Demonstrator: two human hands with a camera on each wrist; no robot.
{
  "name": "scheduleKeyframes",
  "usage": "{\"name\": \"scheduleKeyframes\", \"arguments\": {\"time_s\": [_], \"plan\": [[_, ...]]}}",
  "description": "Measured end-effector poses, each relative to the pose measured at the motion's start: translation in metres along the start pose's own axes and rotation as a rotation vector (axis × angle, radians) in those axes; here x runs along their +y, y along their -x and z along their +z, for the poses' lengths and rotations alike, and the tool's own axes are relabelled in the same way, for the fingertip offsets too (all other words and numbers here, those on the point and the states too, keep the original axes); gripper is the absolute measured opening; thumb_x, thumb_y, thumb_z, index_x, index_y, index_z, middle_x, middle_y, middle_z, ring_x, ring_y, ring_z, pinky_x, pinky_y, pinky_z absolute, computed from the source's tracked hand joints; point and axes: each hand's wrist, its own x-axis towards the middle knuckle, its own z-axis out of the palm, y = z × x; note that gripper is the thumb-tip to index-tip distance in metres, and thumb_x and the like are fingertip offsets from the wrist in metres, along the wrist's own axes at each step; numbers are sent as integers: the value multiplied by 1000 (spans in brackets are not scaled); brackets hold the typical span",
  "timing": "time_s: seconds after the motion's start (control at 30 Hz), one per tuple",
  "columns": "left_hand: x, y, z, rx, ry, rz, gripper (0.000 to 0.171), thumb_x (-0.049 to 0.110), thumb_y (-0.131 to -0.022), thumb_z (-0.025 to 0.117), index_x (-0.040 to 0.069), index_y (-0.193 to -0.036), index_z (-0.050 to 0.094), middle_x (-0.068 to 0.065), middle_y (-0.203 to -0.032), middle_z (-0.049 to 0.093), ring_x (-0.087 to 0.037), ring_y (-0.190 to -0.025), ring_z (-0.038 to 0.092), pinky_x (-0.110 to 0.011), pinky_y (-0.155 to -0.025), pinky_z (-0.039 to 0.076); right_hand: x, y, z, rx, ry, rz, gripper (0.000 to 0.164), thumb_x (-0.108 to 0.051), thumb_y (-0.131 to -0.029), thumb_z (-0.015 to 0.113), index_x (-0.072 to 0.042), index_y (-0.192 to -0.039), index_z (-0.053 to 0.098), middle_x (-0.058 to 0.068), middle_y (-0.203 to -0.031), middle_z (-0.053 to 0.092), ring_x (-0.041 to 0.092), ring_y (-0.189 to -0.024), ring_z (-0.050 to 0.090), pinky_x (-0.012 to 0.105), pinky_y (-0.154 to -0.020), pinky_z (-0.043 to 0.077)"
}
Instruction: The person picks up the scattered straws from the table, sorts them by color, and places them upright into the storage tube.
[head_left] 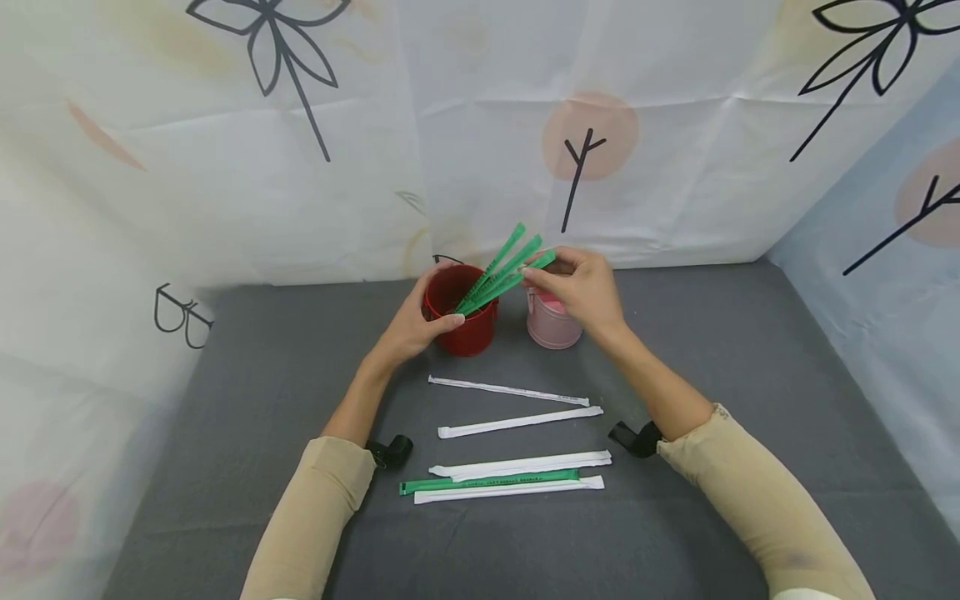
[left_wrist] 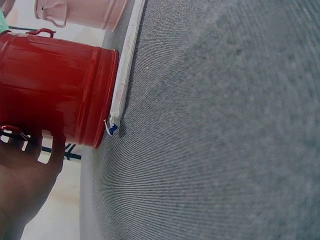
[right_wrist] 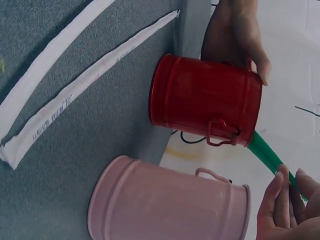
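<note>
A small red bucket [head_left: 468, 342] stands at the back of the table, and my left hand [head_left: 412, 327] holds it from the left with the thumb at the front rim. Several green paper-wrapped straws [head_left: 491, 279] lean out of it, fanned to the upper right. With thumb and fingers my right hand [head_left: 585, 287] pinches a green wrapped straw near its upper end; in the right wrist view that straw [right_wrist: 267, 152] slopes out of the bucket's mouth. The straws' lower ends are hidden inside. Just below the right hand is a pink bucket [head_left: 553, 332], partly covered by it.
White wrapped straws lie crosswise in front of the buckets, a thin one [head_left: 510, 389] farthest back and another [head_left: 521, 422] nearer. Closer still, a green wrapped straw [head_left: 487, 482] lies between white ones. A patterned cloth [head_left: 480, 142] hangs behind the grey tabletop [head_left: 480, 558].
</note>
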Motion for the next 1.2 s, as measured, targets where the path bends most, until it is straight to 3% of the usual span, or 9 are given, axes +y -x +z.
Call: {"name": "scheduleKeyframes", "arguments": {"time_s": [0.13, 0.37, 0.53, 0.73, 0.97, 1.2], "plan": [[0, 0, -1, 0, -9, -9, 79, -1, -86, 66, 0, -153, 24, -22, -149, 37, -37, -135, 36, -42, -100, 45, 0, -2, 4, 21, 54, 41, 21, -7, -88, 75, 8, -102, 71, 17, -87, 75, 12, -71, 73, 38, -76, 58], [0, 1, -1, -5, -3, -10, 79, -1, -86, 65, -1, -153, 23, -25, -149, 36, -40, -135, 36, -39, -99, 45, 0, -1, 5, 51, 120, 55, 24, -19, -87, 78, 1, -100, 75, 12, -84, 75, 29, -79, 74, 30, -72, 58], [1, 1, -1, -5, 0, -13, 79, -1, -86, 65, -1, -153, 23, -24, -148, 36, -39, -135, 36, -35, -97, 46, -3, 4, 4, 58, 98, 68, 28, -22, -84, 81, 0, -101, 75, 9, -83, 76, 28, -80, 74, 28, -70, 58], [-1, 0, 0, -6, 15, -1, 79, -2, -87, 66, 0, -153, 23, -24, -148, 37, -39, -135, 35, -32, -96, 47, -4, 15, -4, 58, 195, 27, 25, -24, -84, 82, -3, -98, 76, 7, -84, 76, 23, -78, 74, 30, -68, 58], [-27, -4, -8, 14, -5, 15, 78, 3, -87, 69, 13, -154, 28, -9, -147, 42, -25, -134, 40, -36, -97, 47, -2, 39, -9, 59, 316, -29, 20, -18, -84, 81, -5, -99, 77, 8, -88, 76, 20, -78, 73, 22, -67, 53], [-31, -6, -8, 8, -13, 9, 79, 5, -88, 69, 14, -154, 28, -8, -147, 42, -25, -132, 41, -36, -97, 47, 6, 60, -10, 33, 315, -89, 20, -7, -82, 81, -1, -100, 76, 12, -90, 75, 20, -75, 70, 18, -66, 51]]}}
